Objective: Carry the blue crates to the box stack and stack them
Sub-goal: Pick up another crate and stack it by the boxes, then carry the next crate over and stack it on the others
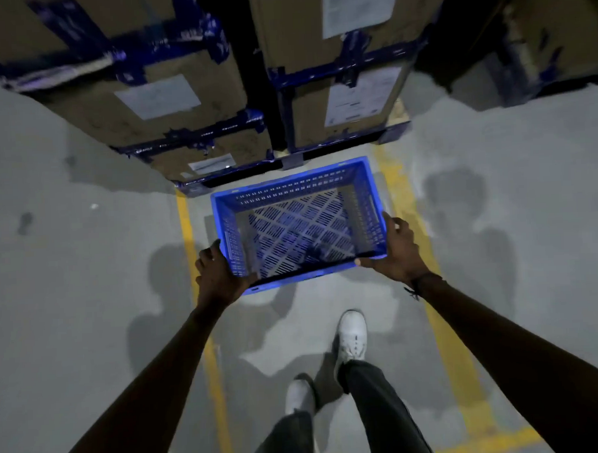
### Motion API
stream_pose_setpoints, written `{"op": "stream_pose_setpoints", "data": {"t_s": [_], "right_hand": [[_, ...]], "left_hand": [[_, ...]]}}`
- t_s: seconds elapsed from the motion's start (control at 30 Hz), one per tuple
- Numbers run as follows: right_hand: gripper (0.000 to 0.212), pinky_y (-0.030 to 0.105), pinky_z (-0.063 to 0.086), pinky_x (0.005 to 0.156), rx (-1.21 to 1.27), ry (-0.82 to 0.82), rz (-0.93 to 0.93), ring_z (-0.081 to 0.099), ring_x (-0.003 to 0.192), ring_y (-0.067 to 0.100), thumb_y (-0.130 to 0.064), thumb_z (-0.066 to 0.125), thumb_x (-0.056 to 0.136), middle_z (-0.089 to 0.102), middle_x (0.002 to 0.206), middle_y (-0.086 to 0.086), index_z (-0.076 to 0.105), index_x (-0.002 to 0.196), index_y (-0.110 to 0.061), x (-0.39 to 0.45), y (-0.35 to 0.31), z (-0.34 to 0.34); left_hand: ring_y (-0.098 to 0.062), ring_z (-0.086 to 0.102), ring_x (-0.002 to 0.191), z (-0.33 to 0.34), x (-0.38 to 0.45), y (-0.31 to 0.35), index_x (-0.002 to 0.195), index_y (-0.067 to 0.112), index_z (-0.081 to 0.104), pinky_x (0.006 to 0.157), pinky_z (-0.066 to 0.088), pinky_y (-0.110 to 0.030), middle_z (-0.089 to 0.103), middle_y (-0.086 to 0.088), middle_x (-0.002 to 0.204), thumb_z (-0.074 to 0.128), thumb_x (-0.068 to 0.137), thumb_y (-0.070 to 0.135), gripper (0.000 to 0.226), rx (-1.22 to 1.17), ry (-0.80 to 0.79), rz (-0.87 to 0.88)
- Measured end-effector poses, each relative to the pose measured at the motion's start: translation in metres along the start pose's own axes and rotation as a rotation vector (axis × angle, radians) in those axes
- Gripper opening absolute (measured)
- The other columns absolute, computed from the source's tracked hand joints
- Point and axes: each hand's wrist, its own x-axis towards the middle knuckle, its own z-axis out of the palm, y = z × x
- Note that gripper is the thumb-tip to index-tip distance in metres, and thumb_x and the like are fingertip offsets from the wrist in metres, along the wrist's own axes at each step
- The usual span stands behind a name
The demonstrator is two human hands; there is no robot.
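You've got the blue slatted plastic crate [299,223] held out in front of you at its near corners, empty, above the grey concrete floor [69,253]. Left hand [217,274] is curled round the near-left corner, thumb over the rim. Right hand [396,253] grips the near-right corner, fingers up the side wall.

Crate's far rim sits just short of the stack of taped brown cardboard boxes [216,93] on the dark blue pallet base [240,174]. Can't tell from here whether the crate is off the floor or touching it.

Keep it level and both grips even; a near-corner hold will likely let the far end dip.

Room: the yellow painted floor lines [188,231] flank the crate on both sides, bare floor beyond them. Ahead of the crate the pallet edge closes it off. Your white shoes [352,333] are well behind the crate, so mind your stride.
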Motion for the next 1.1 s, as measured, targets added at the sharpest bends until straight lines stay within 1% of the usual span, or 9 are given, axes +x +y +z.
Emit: {"op": "stream_pose_setpoints", "data": {"t_s": [0.13,0.23,0.4,0.5,0.57,0.7,0.83,0.97,1.1], "right_hand": [[0.101,0.041,0.041,0.101,0.088,0.076,-0.043,0.035,0.135,0.033,-0.041,0.080,0.079,0.026,0.152,0.013,0.020,0.156,-0.016,-0.104,-0.037,-0.035],[0.087,0.028,0.038,0.091,0.147,0.176,-0.010,0.048,0.122,0.032,-0.035,0.078,0.082,0.033,0.142,0.014,0.029,0.151,-0.015,-0.189,-0.056,-0.050],[0.073,0.035,0.047,0.087,0.223,0.400,0.096,0.056,0.100,0.024,-0.032,0.078,0.082,0.044,0.131,0.015,0.040,0.142,-0.013,-0.347,-0.078,-0.049],[0.067,0.026,0.041,0.083,0.280,0.514,0.187,0.056,0.098,0.017,-0.033,0.076,0.083,0.046,0.132,0.011,0.043,0.140,-0.016,-0.445,-0.083,-0.027],[0.063,0.024,0.039,0.082,0.308,0.596,0.270,0.055,0.095,0.013,-0.035,0.074,0.084,0.048,0.127,0.006,0.045,0.138,-0.018,-0.507,-0.083,-0.001],[0.057,0.030,0.045,0.078,0.423,0.785,0.485,0.057,0.089,0.016,-0.038,0.073,0.083,0.053,0.115,0.002,0.049,0.132,-0.020,-0.625,-0.075,0.069],[0.054,0.026,0.044,0.074,0.598,0.964,0.715,0.060,0.089,0.015,-0.035,0.074,0.083,0.056,0.114,0.002,0.051,0.131,-0.020,-0.729,-0.067,0.143],[0.049,0.019,0.042,0.072,0.746,1.160,0.922,0.061,0.088,0.015,-0.026,0.076,0.082,0.060,0.112,0.004,0.054,0.126,-0.019,-0.817,-0.072,0.211],[0.046,0.010,0.040,0.070,0.841,1.335,1.054,0.061,0.092,0.015,-0.023,0.077,0.082,0.060,0.111,0.001,0.056,0.123,-0.022,-0.895,-0.082,0.270]], "left_hand": [[-0.040,0.049,0.117,-0.068,-0.065,0.025,0.137,0.005,0.046,0.092,0.046,-0.048,0.051,-0.021,0.125,0.072,0.062,0.058,0.096,-0.040,-0.016,0.238],[-0.033,0.056,0.113,-0.108,-0.116,0.043,0.133,0.007,0.052,0.091,0.047,-0.040,0.055,-0.016,0.122,0.080,0.075,0.036,0.071,-0.064,-0.097,0.345],[-0.014,0.061,0.091,-0.139,-0.208,0.050,0.127,0.007,0.056,0.076,0.051,-0.024,0.062,-0.002,0.110,0.077,0.083,0.009,0.049,-0.110,-0.235,0.556],[-0.017,0.065,0.074,-0.141,-0.245,0.041,0.109,0.006,0.059,0.058,0.047,-0.019,0.064,-0.002,0.082,0.084,0.073,0.001,0.044,-0.024,-0.435,0.698],[-0.007,0.063,0.060,-0.145,-0.276,0.039,0.095,0.006,0.059,0.052,0.034,-0.014,0.058,-0.005,0.068,0.089,0.066,0.000,0.042,-0.278,-0.662,0.729],[0.011,0.062,0.075,-0.127,-0.360,0.043,0.103,0.017,0.066,0.065,0.049,-0.016,0.066,0.003,0.080,0.069,0.086,0.002,0.022,0.065,-0.532,0.972],[-0.005,0.067,0.070,-0.090,-0.436,0.034,0.092,0.020,0.070,0.064,0.051,-0.025,0.071,0.005,0.076,0.063,0.081,0.006,0.020,0.035,-0.674,1.129],[-0.006,0.069,0.070,-0.059,-0.525,0.024,0.091,0.019,0.072,0.059,0.045,-0.008,0.073,0.005,0.079,0.065,0.081,0.003,0.020,0.179,-0.829,1.273],[-0.003,0.069,0.078,-0.024,-0.603,0.005,0.093,0.021,0.071,0.061,0.047,-0.008,0.074,0.005,0.084,0.067,0.085,0.006,0.017,0.251,-0.982,1.420]]}}
